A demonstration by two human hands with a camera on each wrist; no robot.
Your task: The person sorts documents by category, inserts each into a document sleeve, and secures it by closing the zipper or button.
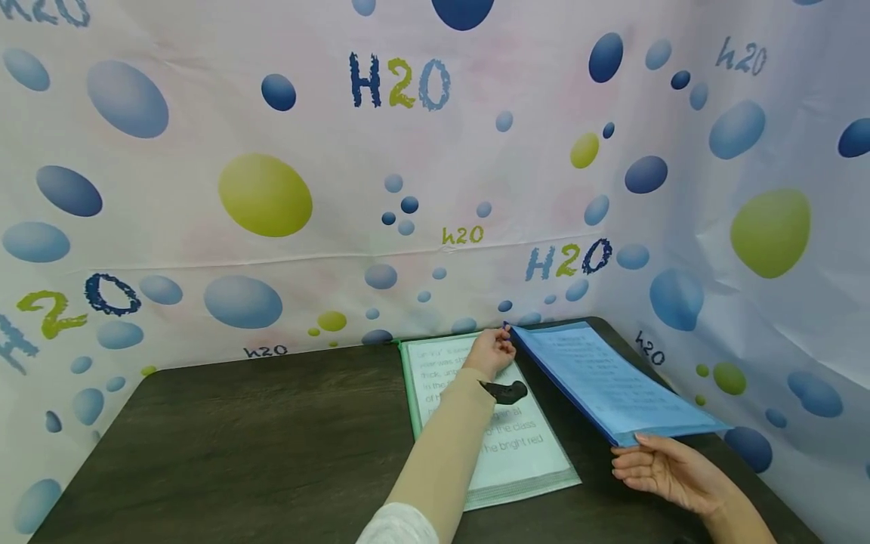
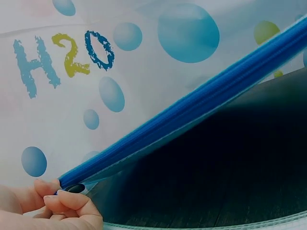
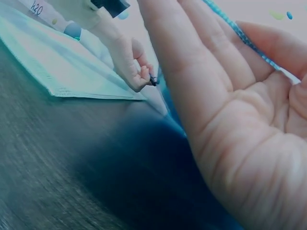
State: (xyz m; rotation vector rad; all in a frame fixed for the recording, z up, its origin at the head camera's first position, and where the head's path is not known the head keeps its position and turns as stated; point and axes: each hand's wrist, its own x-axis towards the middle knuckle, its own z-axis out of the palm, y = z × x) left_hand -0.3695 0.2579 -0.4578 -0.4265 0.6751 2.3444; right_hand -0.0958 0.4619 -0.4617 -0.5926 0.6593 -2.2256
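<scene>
A blue zip document pouch (image 1: 605,370) with a printed sheet inside is raised over the right of the table, its zip edge facing left. My left hand (image 1: 491,353) pinches the far end of that edge; in the left wrist view a small dark pull (image 2: 75,188) shows at the fingertips, and the blue zip band (image 2: 192,103) slants up to the right. My right hand (image 1: 673,472) grips the near corner, thumb above and fingers underneath. Below my left forearm lies a green-edged pouch (image 1: 523,453) with large printed text.
The dark wooden table (image 1: 272,431) stretches to the left. Behind it and along its right side hangs a white backdrop (image 1: 340,159) with blue and green spots and H2O lettering. A black wrist strap mount (image 1: 506,391) sits on my left wrist.
</scene>
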